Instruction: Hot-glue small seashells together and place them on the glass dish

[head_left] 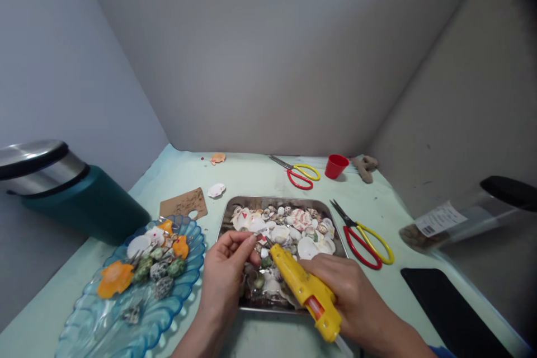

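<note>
My right hand [339,282] is wrapped round a yellow hot glue gun [300,285], its nozzle pointing up and left. A pale glue stick juts from the gun's rear end. My left hand [232,263] pinches a small item at its fingertips, right by the nozzle tip; the item is too small to make out. Both hands are over a metal tray [283,199] full of mixed seashells [308,247]. To the left, a blue scalloped plate [104,327] bears an orange shell [115,278], speckled snail shells [161,271] and white shells.
Two scissors with red and yellow handles [364,240] [300,173] lie right of and behind the tray. A red cup [337,166], a teal bottle [84,201], a clear container [461,224], a black flat object [448,307], a brown card [184,205] and loose shells [216,190] surround it.
</note>
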Available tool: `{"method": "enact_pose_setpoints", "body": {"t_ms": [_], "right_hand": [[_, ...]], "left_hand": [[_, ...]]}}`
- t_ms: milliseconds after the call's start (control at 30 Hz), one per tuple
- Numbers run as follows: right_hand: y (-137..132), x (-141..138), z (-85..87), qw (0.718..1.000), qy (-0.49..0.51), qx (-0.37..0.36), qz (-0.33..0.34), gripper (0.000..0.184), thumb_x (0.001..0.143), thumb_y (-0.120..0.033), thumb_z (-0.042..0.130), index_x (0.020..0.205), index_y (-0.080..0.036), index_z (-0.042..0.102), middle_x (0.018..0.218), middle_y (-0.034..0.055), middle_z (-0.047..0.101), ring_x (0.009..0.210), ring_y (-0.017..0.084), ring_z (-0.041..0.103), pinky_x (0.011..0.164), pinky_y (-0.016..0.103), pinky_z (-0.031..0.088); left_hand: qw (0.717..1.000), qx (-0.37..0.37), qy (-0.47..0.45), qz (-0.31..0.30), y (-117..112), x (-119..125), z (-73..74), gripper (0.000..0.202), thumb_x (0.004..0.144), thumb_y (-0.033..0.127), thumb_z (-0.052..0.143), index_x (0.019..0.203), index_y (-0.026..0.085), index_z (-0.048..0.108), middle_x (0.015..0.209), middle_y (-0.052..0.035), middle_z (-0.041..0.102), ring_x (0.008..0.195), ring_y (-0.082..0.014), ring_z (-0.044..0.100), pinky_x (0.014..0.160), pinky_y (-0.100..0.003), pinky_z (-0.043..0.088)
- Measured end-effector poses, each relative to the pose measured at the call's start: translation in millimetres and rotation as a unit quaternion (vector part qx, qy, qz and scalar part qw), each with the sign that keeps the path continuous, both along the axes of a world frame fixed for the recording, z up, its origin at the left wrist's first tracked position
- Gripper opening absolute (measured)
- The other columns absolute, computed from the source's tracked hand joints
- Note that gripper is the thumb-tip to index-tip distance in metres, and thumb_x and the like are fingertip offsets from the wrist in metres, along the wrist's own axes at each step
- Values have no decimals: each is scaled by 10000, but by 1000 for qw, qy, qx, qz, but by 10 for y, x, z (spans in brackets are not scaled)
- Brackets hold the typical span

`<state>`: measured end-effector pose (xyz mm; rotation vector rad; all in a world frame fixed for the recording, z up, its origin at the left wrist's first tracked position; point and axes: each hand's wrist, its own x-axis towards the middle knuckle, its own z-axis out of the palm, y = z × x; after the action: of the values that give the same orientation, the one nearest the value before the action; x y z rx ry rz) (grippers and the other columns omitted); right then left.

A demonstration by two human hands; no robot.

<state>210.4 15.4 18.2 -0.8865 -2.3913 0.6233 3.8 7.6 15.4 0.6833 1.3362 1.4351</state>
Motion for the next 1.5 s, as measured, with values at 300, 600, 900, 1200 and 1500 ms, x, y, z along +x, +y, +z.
{"method": "enact_pose_setpoints", "body": {"t_ms": [300,600,900,1200,1500], "right_hand": [[-66,-21,130,986,-135,-89,-52,320,753,-121,544,1046,-238,600,919,17,681,834,185,605,722,260,393],[-79,-38,200,953,-278,-15,-114,280,768,-246,594,1046,-213,610,908,70,652,856,267,593,696,352,408],[-85,54,347,948,-298,-2,-107,247,809,-406,601,965,-223,653,870,64,608,853,244,566,698,325,406],[77,-238,523,951,-292,80,-68,227,903,-289,470,812,-212,664,818,41,617,816,185,548,693,272,372],[502,-652,341,936,-324,121,-70,161,833,-180,540,779,-151,689,826,103,646,814,219,553,623,286,332]], "left_hand": [[999,42,5,21,-9,-24,-14,236,697,328,717,787,136,615,472,35,597,470,-71,501,509,-166,381],[996,81,21,14,-43,-31,-33,213,705,311,711,794,140,622,479,35,604,482,-76,516,548,-178,399],[995,101,14,13,-31,-40,-32,202,684,305,720,750,138,627,467,32,598,469,-76,520,556,-182,412],[994,106,1,24,-32,-44,-43,206,692,300,713,778,138,618,480,29,604,464,-77,516,538,-183,405],[992,114,2,47,-35,-52,-35,210,694,304,714,783,136,624,477,37,592,463,-75,503,542,-180,397]]}}
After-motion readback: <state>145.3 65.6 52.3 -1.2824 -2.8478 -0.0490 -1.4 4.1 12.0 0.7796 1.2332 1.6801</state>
